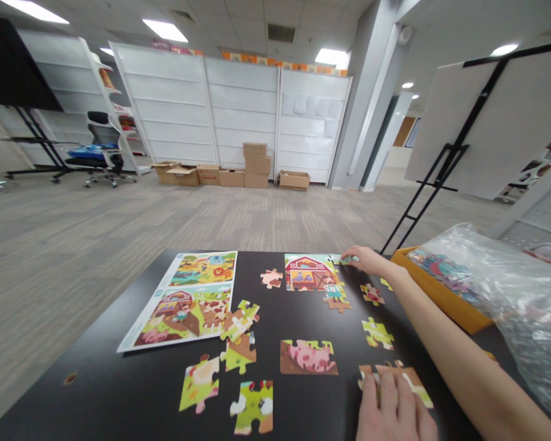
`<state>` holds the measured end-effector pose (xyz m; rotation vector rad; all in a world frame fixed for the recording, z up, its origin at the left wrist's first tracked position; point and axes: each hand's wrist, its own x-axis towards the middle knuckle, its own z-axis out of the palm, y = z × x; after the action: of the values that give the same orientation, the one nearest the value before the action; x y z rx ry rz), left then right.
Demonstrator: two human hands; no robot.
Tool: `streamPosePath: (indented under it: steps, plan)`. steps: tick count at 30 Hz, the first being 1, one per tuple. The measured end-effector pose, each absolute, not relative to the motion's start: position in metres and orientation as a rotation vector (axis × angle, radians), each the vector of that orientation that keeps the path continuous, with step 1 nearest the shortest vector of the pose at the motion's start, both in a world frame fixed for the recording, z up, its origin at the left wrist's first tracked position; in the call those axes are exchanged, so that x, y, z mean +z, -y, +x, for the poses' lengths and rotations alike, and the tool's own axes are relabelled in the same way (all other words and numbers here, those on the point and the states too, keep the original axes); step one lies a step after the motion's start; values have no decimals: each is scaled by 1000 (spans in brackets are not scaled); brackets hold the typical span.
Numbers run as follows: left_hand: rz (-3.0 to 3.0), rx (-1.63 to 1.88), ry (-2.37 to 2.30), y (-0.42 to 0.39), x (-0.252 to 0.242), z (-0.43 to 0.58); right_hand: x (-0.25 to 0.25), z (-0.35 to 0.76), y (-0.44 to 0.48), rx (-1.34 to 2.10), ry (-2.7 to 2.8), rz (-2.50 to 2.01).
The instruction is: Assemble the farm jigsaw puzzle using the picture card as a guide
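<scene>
My right hand (365,260) reaches to the far edge of the black table, its fingers closed on a small jigsaw piece (349,260). That piece is at the upper right of a joined barn section (303,274); whether the two interlock I cannot tell. A farmer piece (335,297) adjoins the section's lower right. Near the front, my left hand (395,407) lies with fingers stretched over brown and green jigsaw pieces (416,383), partly covering them. A pig section (308,356) lies left of it. Loose green pieces (377,332) and a reddish piece (371,294) lie beside my right forearm.
A printed picture sheet (188,300) lies on the table's left, overlapped by a piece (241,320). More pieces (253,407) are scattered in front of it. At right stand a yellow box (441,294) and a clear plastic bag (514,306). Cardboard boxes (257,165) line the shelves behind.
</scene>
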<state>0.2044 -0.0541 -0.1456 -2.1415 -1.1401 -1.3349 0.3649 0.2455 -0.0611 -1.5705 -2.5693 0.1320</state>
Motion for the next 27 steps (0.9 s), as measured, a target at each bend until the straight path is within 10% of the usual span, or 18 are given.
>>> streamPosePath:
  steps: [27]
  plan:
    - [-2127,-1350,1142,54,-143,204,-62,338,-237,125,2615,-1457]
